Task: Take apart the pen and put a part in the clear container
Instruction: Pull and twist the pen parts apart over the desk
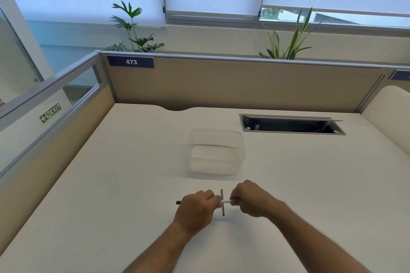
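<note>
Gripping pen (pixel 225 201) ends, left hand (pixel 196 207) and right hand (pixel 250 199) are both fisted; "473" label (pixel 131 62) at 11 o'clock.

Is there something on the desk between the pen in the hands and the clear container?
Nothing visible. Both hands, left and right, hold the pen; the desk between it and the container is bare.

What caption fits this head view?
Both hands, left and right, pull a pen apart before an empty clear container.
</note>
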The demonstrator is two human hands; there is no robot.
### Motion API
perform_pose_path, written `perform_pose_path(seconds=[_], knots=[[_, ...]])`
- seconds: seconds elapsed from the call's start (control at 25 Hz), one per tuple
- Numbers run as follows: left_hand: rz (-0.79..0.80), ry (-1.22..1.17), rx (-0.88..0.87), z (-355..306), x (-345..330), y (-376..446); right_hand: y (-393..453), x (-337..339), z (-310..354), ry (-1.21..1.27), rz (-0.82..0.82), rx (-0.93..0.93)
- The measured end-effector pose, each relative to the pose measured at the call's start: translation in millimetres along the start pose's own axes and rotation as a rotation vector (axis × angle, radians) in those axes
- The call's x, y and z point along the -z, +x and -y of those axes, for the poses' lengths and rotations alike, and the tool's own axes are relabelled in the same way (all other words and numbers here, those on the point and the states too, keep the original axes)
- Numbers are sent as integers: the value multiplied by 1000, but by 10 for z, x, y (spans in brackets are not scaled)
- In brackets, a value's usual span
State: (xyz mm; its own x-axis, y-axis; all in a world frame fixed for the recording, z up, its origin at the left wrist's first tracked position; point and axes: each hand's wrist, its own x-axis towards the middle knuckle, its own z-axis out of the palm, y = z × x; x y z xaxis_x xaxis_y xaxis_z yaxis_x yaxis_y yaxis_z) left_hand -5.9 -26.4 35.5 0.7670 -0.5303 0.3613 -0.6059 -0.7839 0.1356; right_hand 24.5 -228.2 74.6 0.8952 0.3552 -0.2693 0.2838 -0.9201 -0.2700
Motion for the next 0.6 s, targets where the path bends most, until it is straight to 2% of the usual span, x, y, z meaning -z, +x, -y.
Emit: perform_pose_path(seconds=[0.12,0.36,0.6], knots=[[18,19,28,10,43,43,-6,-34,13,-52,-98,51],[81,5,64,63,38,128,-30,-76,-14,-108,-189,146],[421,-143,202,153,81,266,-80,-85,-5,-222,-271,264]])
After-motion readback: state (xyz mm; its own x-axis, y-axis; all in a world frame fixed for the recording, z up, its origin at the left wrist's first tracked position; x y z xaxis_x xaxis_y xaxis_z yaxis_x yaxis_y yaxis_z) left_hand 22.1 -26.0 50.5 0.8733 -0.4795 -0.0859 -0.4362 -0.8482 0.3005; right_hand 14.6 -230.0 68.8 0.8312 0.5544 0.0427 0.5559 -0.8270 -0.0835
